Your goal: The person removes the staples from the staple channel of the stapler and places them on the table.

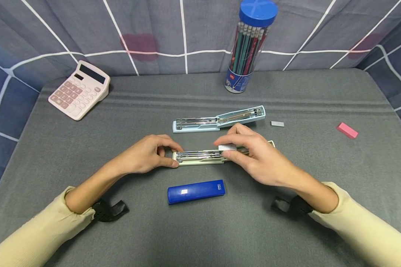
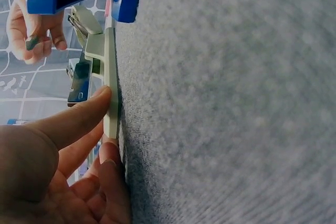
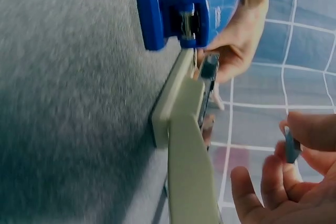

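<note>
A pale green stapler [image 1: 200, 161] lies opened out flat on the grey table, its metal magazine showing. At its left end my left hand [image 1: 148, 155] holds the base between thumb and fingers; in the left wrist view the thumb lies along the base's edge. Between thumb and fingertips, my right hand [image 1: 265, 161] pinches a strip of staples [image 1: 227, 147], above the stapler's middle. The right wrist view shows this strip [image 3: 292, 146] held apart from the stapler [image 3: 190, 171]. Part of the stapler's right half is hidden behind the right hand.
Behind lies a light blue opened stapler [image 1: 197, 129], with another staple strip [image 1: 277, 124] and a pink eraser [image 1: 347, 130] to its right. A dark blue stapler [image 1: 196, 191] sits in front. Farther back are a pink calculator [image 1: 80, 91] and a pencil tub [image 1: 237, 79].
</note>
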A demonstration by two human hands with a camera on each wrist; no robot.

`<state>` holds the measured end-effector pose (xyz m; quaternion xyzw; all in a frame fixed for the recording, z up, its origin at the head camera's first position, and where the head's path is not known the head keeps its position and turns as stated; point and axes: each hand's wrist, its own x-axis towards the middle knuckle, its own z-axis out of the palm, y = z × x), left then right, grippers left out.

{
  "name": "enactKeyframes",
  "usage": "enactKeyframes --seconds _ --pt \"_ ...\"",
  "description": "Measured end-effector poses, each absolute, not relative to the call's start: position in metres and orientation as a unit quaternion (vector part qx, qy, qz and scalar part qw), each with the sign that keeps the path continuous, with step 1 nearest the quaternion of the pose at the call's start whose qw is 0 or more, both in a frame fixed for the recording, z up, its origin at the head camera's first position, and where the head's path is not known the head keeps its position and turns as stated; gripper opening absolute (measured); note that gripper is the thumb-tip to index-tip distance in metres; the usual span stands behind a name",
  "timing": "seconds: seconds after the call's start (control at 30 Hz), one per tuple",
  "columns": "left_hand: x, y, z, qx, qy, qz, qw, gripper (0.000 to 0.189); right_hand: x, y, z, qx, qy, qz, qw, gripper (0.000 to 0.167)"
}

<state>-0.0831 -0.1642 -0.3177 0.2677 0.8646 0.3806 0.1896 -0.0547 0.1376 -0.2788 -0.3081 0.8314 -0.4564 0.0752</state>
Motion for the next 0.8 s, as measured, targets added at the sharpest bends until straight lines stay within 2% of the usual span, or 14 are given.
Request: enactKeyframes --seconds 0.3,0.57,0.8 --pt "-0.083 -0.165 -0.319 0.273 0.866 0.376 0.185 0.027 -0.061 0.17 -0.263 -0.358 0.853 -0.378 0.047 0.03" --pt "-0.083 -0.165 -0.319 0.271 0.864 0.38 0.189 0.027 -0.061 0.201 -0.256 -0.31 0.869 -0.384 0.029 0.029" --pt "-0.084 -0.164 -0.318 0.272 0.863 0.382 0.191 0.027 -0.058 0.229 -0.256 -0.282 0.887 -0.365 0.001 0.036"
